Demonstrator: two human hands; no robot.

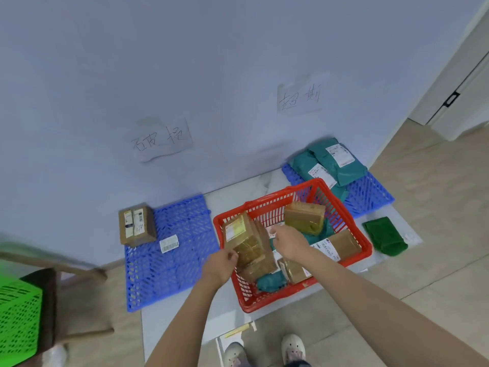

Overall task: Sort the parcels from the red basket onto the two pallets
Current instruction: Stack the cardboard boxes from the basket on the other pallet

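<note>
Blue plastic, the left pallet (172,266) lies on the floor against the wall, and it is the biggest thing before me. A brown box (136,225) stands on its far left corner, and a loose white label (169,243) lies flat just beside that box. The right pallet (370,194), also blue, sits further off by the wall and carries a pile of teal mailer bags (330,162). Between the two pallets rests the red basket (357,234), partly overlapping the right pallet's near edge. Inside it I see a cardboard parcel (304,217) leaning at the back, a flat box with a printed label (338,246) along the right wall, a small box (293,270) near the front, and a teal bag (270,283) at the bottom.

My left hand (221,266) is closed around the lower edge of a taped cardboard parcel (247,241), holding it tilted up over the basket's left side. My right hand (289,241) is beside that parcel with its fingers loosely spread and reaching down; I cannot tell whether it touches anything. A dark green bag (385,235) lies on the floor right of the basket. Two paper signs (161,139) hang on the wall above the pallets.
</note>
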